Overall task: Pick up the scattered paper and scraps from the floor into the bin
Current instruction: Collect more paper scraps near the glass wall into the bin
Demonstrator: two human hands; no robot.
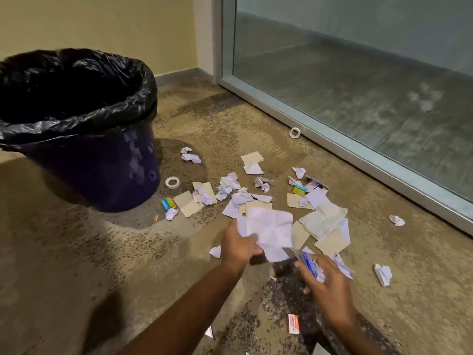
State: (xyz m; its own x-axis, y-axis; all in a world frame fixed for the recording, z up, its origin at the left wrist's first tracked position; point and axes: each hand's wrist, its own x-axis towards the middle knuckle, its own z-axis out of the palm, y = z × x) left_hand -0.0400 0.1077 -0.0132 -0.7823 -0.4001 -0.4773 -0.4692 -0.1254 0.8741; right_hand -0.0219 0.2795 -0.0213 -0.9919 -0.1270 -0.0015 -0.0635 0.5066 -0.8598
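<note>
My left hand (pixel 239 245) grips a creased white paper sheet (pixel 268 230) just above the floor. To its right, my right hand (pixel 323 281) holds a small blue box and crumpled white scraps (pixel 311 265). A dark purple bin (pixel 84 139) lined with a black bag stands at the left, its mouth open. Between the bin and my hands lie several crumpled white papers (pixel 227 187), tan cardboard pieces (pixel 188 203), two blue-and-yellow small boxes (pixel 167 203) and a large pale sheet (pixel 323 221).
A tape roll (pixel 172 181) lies by the bin's base, another tape roll (pixel 294 132) by the glass door frame (pixel 358 160) on the right. Stray crumpled balls (pixel 383 274) and a red-and-white packet (pixel 293 323) lie near my right arm. The floor is speckled tan carpet.
</note>
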